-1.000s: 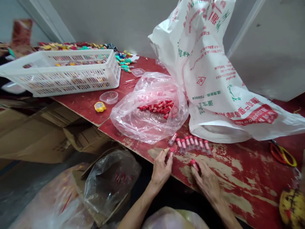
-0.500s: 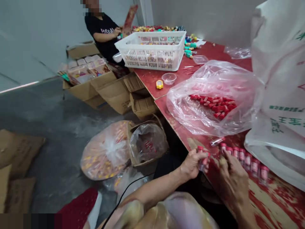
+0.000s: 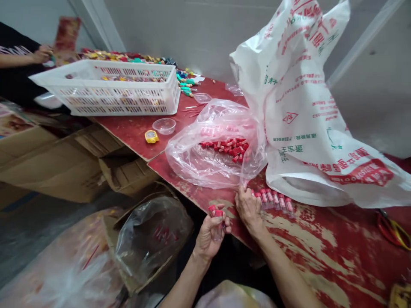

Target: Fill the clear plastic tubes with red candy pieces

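Note:
My left hand [image 3: 209, 234] is closed around small clear tubes with red caps [image 3: 218, 213]; two caps show above the fingers. Just right of it, my right hand [image 3: 249, 209] has its fingers pinched at the near edge of a clear plastic bag [image 3: 183, 164], and a fold of film runs down to the fingertips. Many small red pieces [image 3: 236, 149] lie inside that bag. A row of red-capped tubes [image 3: 276, 199] rests on the red table beside my right hand, its left end partly hidden by the hand.
A white printed sack [image 3: 298, 141] stands behind the tubes. Farther back are a white basket [image 3: 128, 102], a clear round tub [image 3: 164, 125] and a yellow object [image 3: 151, 137]. Lined box [image 3: 150, 239] sits below the table edge. Scissors [image 3: 393, 231] lie right; another person's hand [image 3: 43, 54] works far left.
The view has swung right. My right hand has moved from the tube row to the bag's near edge, drawing film toward it. My left hand still holds its tubes.

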Demonstrator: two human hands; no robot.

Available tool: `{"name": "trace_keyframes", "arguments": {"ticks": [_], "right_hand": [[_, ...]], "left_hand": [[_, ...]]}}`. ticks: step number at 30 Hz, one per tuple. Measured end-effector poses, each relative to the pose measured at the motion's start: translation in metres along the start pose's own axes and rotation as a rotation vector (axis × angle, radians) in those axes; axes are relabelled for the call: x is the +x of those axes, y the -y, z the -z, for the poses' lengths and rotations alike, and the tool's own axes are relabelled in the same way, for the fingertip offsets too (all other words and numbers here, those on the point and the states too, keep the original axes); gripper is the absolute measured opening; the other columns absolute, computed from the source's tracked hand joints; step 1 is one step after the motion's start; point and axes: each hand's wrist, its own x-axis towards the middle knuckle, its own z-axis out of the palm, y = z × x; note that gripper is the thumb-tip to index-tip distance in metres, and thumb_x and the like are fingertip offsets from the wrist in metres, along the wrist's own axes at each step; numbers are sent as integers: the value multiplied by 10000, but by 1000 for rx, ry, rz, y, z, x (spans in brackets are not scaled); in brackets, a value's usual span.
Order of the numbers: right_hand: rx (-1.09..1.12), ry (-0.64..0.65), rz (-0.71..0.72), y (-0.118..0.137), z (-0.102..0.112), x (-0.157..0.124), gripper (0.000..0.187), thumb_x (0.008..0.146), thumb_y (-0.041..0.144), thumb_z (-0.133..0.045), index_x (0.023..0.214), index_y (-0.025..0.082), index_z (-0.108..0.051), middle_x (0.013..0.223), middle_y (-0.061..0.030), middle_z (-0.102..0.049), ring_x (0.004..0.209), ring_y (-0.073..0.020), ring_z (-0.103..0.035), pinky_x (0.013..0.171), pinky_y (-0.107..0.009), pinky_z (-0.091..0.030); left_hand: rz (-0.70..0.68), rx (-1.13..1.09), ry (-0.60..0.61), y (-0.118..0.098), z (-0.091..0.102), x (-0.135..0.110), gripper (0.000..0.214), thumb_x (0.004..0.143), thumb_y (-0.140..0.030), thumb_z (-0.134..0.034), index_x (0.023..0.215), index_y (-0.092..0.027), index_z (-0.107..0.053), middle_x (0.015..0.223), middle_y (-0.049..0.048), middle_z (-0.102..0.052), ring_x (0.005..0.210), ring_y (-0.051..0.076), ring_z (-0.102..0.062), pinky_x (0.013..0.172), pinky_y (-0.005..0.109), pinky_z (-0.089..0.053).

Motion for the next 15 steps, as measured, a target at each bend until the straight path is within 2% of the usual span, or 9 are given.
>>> {"name": "trace_keyframes", "arguments": {"ticks": [3, 6, 9, 12, 13, 15], "right_hand": [[182, -63, -48, -12, 0, -13, 187, 908, 194, -455, 1061, 153, -555, 897, -76, -612, 713, -216, -622, 568, -278, -408], [607, -183, -69, -22, 3, -40, 218, 887, 219, -481, 1092, 170, -539, 851, -31, -637, 673, -178, -613, 595, -262, -430], [884, -253, 125, -25, 8, -71, 245, 903, 245, -463, 1134, 192, -529, 923, -27, -645, 746, -160, -618, 653, -243, -450], [859, -217, 393, -29, 6, -87, 230, 945, 254, -421, 1127, 187, -545, 963, -45, -633, 819, -164, -617, 693, -243, -446], [828, -241, 425, -31, 3, -86, 224, 960, 261, -407, 1107, 181, -554, 929, -46, -630, 788, -160, -612, 673, -242, -441], [711, -384, 339, -39, -6, -78, 223, 973, 274, -396, 1063, 166, -569, 865, -50, -619, 725, -161, -593, 631, -250, -428]], "left_hand": [[21, -95, -29, 0, 3, 5, 342, 605, -212, -797, 902, -123, -653, 721, 5, -585, 719, 148, -596, 633, 246, -531], [15, -176, -28, -1, 5, 9, 230, 617, -191, -794, 798, -108, -680, 870, 81, -669, 944, 239, -623, 861, 373, -537], [40, -225, 32, 3, 3, 13, 222, 684, -208, -758, 875, -112, -697, 1119, 149, -648, 1138, 320, -554, 998, 477, -453], [71, -219, 34, 10, 1, 15, 244, 740, -163, -710, 983, -145, -693, 1116, 140, -661, 1039, 299, -621, 971, 468, -478], [78, -205, 21, 12, 1, 15, 242, 756, -139, -688, 998, -154, -692, 1094, 134, -671, 980, 283, -648, 940, 454, -502], [80, -175, -11, 15, 5, 14, 228, 794, -112, -643, 1009, -164, -695, 1066, 132, -684, 885, 256, -677, 863, 418, -549]]}}
